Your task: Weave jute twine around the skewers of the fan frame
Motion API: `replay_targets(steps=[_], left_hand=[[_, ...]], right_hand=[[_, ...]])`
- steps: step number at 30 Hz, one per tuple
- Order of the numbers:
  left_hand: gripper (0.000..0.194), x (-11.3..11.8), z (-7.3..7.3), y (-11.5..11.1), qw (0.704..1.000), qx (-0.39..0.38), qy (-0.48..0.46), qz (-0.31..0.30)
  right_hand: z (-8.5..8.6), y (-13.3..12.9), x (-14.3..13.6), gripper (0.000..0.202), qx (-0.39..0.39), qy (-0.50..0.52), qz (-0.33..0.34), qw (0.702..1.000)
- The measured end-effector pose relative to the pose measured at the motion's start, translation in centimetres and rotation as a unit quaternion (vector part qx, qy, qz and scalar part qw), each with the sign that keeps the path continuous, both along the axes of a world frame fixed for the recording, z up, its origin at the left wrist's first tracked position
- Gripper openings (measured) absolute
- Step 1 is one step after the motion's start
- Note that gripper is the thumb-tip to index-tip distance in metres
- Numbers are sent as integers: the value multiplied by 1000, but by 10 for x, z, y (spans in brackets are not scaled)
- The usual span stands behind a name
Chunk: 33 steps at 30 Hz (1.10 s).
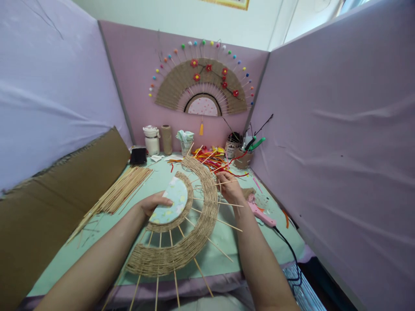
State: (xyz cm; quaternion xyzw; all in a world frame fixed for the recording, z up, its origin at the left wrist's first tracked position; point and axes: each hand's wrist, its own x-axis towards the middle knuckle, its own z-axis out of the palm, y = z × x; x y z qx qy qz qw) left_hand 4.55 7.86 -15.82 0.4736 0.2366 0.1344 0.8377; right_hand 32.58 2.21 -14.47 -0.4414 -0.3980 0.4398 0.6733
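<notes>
A half-round woven fan (210,203) of tan cord on thin wooden sticks is held tilted over the table. My left hand (155,203) grips its pale blue patterned centre (177,201), thumb on top and the other fingers hidden behind. At the fan's outer right edge, my right hand (227,183) has its fingers pressed together beside the sticks and the cord rim. What those fingers pinch is too small to make out. Several bare stick ends stick out past the woven band.
Bundled sticks (125,190) lie left beside a cardboard panel (65,194). Colourful strips (210,160), a white jar (151,140) and a tool holder (243,159) stand behind. A pink glue gun (264,216) with a black cord lies right. A decorated fan (181,82) hangs on the back panel.
</notes>
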Motion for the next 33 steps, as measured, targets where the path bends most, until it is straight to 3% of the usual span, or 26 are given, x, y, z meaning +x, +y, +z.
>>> replay_targets(steps=[6,12,19,24,28,33], left_hand=[[48,0,-6,3,999,-25,-17,16],[39,5,-5,6,990,-67,-46,117],[30,4,3,3,978,-54,-59,192],[44,-7,4,-2,985,-17,-50,164],[54,-15,5,-3,987,-6,-56,152],[60,-17,7,-5,989,1,-53,140]], right_hand=[[-13,7,0,33,-12,-23,-8,1000],[-12,4,-7,39,-13,-26,13,999],[8,11,-11,35,32,-12,22,999],[28,31,-9,31,22,-151,58,987],[49,43,-1,27,19,-257,136,957],[73,53,15,25,27,-324,185,927]])
